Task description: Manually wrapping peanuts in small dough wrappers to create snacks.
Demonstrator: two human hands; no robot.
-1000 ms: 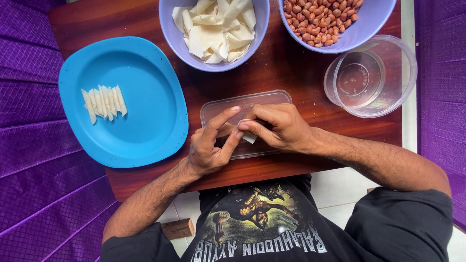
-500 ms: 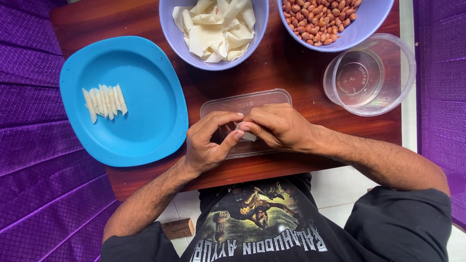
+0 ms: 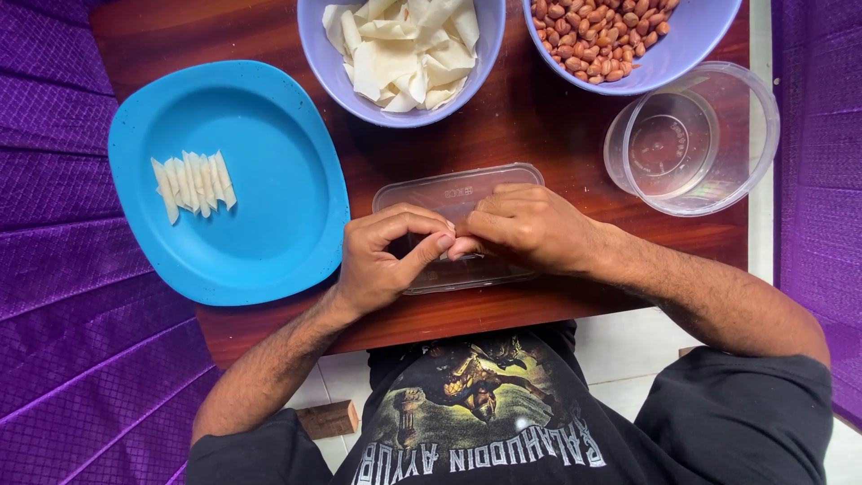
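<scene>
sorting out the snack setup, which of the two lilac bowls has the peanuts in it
The lilac bowl at the top right, above the clear round tub. The other lilac bowl, nearer the blue plate, holds pale wrapper pieces.

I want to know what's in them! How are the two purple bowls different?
The left bowl holds flat, pale white sheets; the right bowl holds small reddish-brown peanuts. The left bowl sits above the hands, near the blue plate; the right bowl sits above the clear tub. Both are round, purple and on the wooden table.
</scene>
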